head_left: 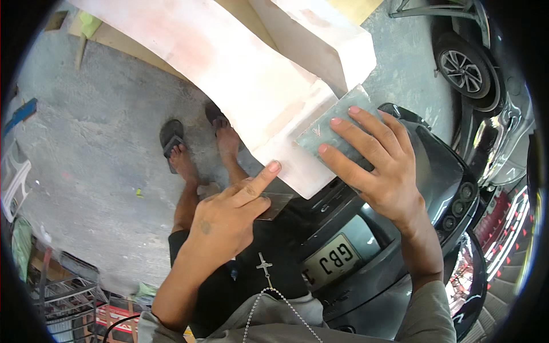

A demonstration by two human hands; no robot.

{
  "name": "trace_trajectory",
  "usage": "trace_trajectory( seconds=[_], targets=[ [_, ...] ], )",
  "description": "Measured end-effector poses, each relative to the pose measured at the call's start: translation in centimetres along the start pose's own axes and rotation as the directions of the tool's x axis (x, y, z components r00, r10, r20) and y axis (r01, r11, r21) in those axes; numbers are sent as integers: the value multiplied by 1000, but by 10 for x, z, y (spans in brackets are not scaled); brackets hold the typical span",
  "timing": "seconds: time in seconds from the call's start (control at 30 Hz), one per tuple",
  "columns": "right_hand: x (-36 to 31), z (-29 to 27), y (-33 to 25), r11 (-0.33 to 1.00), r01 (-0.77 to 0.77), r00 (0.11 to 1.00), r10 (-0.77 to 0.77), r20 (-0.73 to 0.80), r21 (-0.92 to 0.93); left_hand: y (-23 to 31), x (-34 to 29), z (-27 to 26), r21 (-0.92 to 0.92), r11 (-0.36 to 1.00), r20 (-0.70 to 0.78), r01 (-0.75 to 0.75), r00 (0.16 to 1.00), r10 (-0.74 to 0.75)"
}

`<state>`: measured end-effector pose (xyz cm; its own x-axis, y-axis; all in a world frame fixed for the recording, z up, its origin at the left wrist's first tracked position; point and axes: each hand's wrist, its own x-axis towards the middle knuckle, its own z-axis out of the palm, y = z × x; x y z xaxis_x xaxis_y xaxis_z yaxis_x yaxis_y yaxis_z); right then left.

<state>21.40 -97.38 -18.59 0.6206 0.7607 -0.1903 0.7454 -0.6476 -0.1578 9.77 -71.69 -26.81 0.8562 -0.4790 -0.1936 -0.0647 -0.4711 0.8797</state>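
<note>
A long, curved panel [229, 63], whitish pink with darker blotches, reaches toward me from the far side. My right hand [380, 154] holds a flat, square grey-green plate [343, 128] over the panel's near end. Its fingers are spread across the plate's top face, and the thumb is hidden. To its left, my left hand [229, 214] is partly closed around a thin, glossy scraper-like sheet [276, 206] that shows beyond its fingers. The left index finger stretches out, its tip at the panel's lower edge.
Close by on the right is the rear of a dark car [366, 286]. Another car's wheel [462, 71] stands at the far right. A black wire rack [71, 297] is at lower left, below a white plastic chair [16, 180]. My sandaled feet [183, 160] stand on the concrete floor.
</note>
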Motion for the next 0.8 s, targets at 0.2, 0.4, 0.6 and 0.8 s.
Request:
trace_trajectory(
  seconds=[0.2, 0.4, 0.6, 0.8],
  targets=[
    [-47, -15, -40, 835, -218, 934, 329, -140, 505, 12, -32, -7, -723, 638, 18, 264, 931, -366],
    [-45, 8, -128, 681, 23, 977, 140, -161, 732, 36, -40, 5, -992, -127, 105, 12, 640, -761],
    [-18, 31, -141, 869, 94, 923, 107, -370, 486, 42, -39, -17, -960, -250, 87, -126, 714, -695],
    [3, -24, -81, 949, -35, 995, 63, -78, 314, 13, -96, -39, -886, -415, -65, -206, 942, -329]
  ],
)
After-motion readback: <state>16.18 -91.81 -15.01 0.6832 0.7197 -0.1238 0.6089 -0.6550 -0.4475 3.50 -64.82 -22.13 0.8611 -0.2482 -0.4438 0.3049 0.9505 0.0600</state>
